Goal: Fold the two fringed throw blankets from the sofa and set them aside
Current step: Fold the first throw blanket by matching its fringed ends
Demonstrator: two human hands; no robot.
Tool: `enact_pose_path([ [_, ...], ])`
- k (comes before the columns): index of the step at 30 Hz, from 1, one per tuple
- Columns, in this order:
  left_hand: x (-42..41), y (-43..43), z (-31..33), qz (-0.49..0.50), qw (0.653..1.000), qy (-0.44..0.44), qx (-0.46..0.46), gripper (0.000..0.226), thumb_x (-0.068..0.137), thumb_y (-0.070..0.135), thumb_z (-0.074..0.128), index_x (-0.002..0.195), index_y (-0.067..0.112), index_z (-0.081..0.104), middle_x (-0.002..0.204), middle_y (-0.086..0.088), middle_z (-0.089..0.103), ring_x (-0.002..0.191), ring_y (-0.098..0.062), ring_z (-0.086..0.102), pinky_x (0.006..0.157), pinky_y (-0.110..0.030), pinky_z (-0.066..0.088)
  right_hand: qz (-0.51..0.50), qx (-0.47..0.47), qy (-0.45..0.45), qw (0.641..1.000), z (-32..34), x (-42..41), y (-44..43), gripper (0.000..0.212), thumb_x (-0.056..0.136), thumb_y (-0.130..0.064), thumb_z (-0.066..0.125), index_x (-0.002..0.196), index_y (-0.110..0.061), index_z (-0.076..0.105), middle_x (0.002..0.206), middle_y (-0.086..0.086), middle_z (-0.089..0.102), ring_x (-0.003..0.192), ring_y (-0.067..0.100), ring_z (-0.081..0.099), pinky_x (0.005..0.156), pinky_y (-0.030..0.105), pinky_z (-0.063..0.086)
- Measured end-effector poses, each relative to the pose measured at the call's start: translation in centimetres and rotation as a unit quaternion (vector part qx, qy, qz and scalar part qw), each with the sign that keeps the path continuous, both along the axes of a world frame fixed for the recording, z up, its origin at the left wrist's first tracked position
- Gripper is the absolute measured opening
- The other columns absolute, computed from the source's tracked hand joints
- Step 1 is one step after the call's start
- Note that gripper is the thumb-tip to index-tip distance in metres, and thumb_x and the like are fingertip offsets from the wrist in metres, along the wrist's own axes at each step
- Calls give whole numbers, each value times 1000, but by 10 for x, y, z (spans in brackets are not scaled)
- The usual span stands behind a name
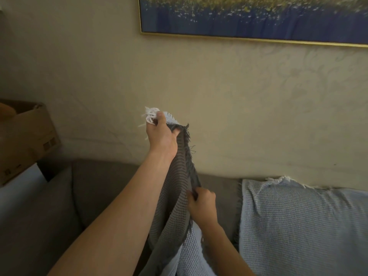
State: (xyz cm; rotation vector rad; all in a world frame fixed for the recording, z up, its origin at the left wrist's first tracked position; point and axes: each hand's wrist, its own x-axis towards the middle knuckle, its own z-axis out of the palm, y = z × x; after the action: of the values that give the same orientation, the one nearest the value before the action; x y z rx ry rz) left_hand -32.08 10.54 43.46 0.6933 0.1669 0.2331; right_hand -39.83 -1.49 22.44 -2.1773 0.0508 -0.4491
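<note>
Both grips closed on a grey throw blanket (173, 206), held up over the sofa (99, 186).
Its fringed corner is pinched in the raised left hand (162, 136); the edge below is pinched by the right hand (202, 206). A pale blue blanket (298, 226) is draped at right.

Painting, wall and box
A gold-framed painting (258, 18) in blue and yellow hangs on the cream wall (99, 66). Well below the painting and far to its left sits an open cardboard box (27, 136), with something brown showing at its rim.
</note>
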Motion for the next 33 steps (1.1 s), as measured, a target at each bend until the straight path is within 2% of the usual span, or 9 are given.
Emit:
enact_pose_path([
  [2, -1, 2, -1, 7, 1000, 0, 2, 11, 113, 23, 51, 118, 16, 58, 116, 6, 56, 100, -13, 58, 89, -47, 60, -1, 12, -1, 1000, 9, -4, -7, 39, 97, -3, 63, 66, -15, 44, 53, -4, 44, 45, 12, 44, 42, 21, 30],
  [4, -1, 4, -1, 11, 1000, 0, 6, 9, 113, 22, 49, 112, 18, 57, 108, 7, 55, 90, -10, 56, 95, -50, 58, 0, 33, -9, 999, 19, -9, -14, 16, 101, -6, 61, 95, -18, 52, 70, -4, 61, 58, 9, 60, 47, 24, 43],
  [7, 0, 8, -6, 13, 1000, -4, 4, 11, 113, 22, 49, 111, 17, 59, 112, 1, 60, 99, -18, 63, 99, -54, 58, -37, 56, 19, 998, 32, -7, -29, 30, 101, -6, 58, 127, -17, 47, 88, 0, 70, 71, 16, 68, 60, 38, 55],
  [15, 8, 27, -28, 111, 987, 65, 98, 20, 115, 24, 41, 118, 8, 53, 118, -10, 63, 98, -21, 66, 93, -44, 62, -142, 99, -11, 985, 108, 26, -61, 37, 93, 9, 44, 119, -5, 66, 97, 7, 67, 85, 28, 61, 78, 37, 50],
  [18, 12, 33, -44, 178, 965, 114, 154, 28, 112, 20, 39, 129, 7, 57, 138, -12, 63, 122, -29, 65, 105, -39, 55, -178, 134, -100, 970, 138, 33, -57, 21, 105, -8, 46, 113, -16, 64, 88, 6, 69, 68, 21, 58, 66, 47, 52],
  [21, 13, 34, -53, 194, 956, 155, 158, 37, 112, 12, 39, 145, -3, 50, 147, -17, 57, 135, -31, 58, 99, -23, 45, -147, 143, -183, 961, 158, 30, -44, 16, 105, -12, 50, 105, -19, 64, 77, 0, 65, 52, 6, 47, 51, 30, 43],
  [25, 5, 43, -62, 179, 944, 188, 204, 65, 104, -3, 48, 158, 10, 15, 153, -23, 41, 135, -46, 54, 111, -46, 51, -74, 33, -132, 988, 154, 28, -35, 10, 101, -14, 63, 105, -15, 72, 76, -4, 67, 57, 1, 53, 47, 12, 39],
  [29, -8, 57, -86, 154, 918, 179, 319, 53, 93, -13, 51, 136, 18, 46, 131, -10, 48, 110, -32, 59, 96, -39, 56, -40, 21, -104, 994, 136, 23, -37, 16, 96, -10, 66, 98, -19, 79, 72, -9, 70, 59, 2, 59, 48, 10, 38],
  [33, -17, 65, -114, 72, 844, 238, 475, 36, 97, 6, 54, 131, 0, 66, 151, -18, 46, 128, -39, 54, 113, -44, 48, 11, 47, -78, 996, 124, 22, -29, 20, 92, -5, 68, 92, -19, 82, 67, -6, 72, 48, 3, 52, 46, 22, 39],
])
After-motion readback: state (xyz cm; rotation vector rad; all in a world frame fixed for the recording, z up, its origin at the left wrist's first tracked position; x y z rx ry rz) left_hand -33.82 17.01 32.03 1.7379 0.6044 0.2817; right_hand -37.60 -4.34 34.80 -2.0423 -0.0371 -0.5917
